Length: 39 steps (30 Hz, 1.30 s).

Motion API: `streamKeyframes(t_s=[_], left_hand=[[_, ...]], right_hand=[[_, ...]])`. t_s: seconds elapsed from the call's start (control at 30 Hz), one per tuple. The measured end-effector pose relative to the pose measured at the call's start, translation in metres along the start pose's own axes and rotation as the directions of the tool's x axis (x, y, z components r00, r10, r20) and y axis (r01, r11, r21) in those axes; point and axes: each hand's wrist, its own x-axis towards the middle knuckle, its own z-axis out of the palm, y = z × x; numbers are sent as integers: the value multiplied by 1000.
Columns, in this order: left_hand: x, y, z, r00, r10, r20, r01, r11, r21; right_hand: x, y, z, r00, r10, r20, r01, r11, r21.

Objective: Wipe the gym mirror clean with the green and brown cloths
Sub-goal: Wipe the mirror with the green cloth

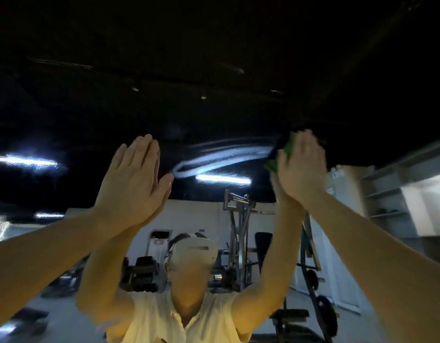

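1. The mirror [214,107] fills the view and reflects a weight machine [238,231].
2. The left hand [130,179] lies flat on the glass, fingers straight and together, holding nothing.
3. The right hand [300,167], fingers straight and together, presses the green cloth [288,148] to the glass.
4. A curved wet streak [221,157] ends at the cloth.

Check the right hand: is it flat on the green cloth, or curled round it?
Flat: the right hand presses the green cloth against the mirror with straight fingers; green shows past its edge.
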Motion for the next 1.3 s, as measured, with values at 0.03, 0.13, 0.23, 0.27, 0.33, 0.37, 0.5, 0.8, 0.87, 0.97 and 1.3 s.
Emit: streamKeyframes(t_s=[0.03,0.13,0.23,0.27,0.33,0.37,0.5,0.8,0.87,0.97,1.3], left_hand=[[-1,0,5,1000,-7,5,7,1000,7],[-3,0,10,1000,-3,-12,3,1000,-19],[-3,-3,9,999,9,-42,-13,995,-101],[-3,-5,8,998,-5,-60,-4,988,-155],[-5,-8,4,991,-83,-106,45,946,-320],[-6,-11,2,983,-133,-128,71,912,-405],[-10,-11,-4,975,-193,-110,119,871,-476],[-8,-4,9,993,-93,-67,80,980,-182],[-8,-4,10,993,-78,-94,56,976,-211],[-10,-8,4,985,-136,-108,81,910,-406],[-11,-8,3,987,-148,-66,114,924,-364]], right_hand=[[4,7,-1,995,95,32,-95,995,3],[5,-29,-1,976,216,27,-217,976,33],[-15,-110,-2,997,-44,-67,45,999,20],[-27,-139,-2,980,-186,-76,190,981,49],[-51,-181,-6,868,-495,-25,495,862,109],[-61,-190,-9,783,-621,17,615,779,119],[-47,-132,-6,776,-630,11,618,765,179],[18,-55,-3,960,279,4,-279,957,83],[9,-113,0,990,129,-55,-124,989,86],[-32,-193,-2,958,-285,-44,288,944,164],[-8,-17,-5,965,-254,59,255,967,-1]])
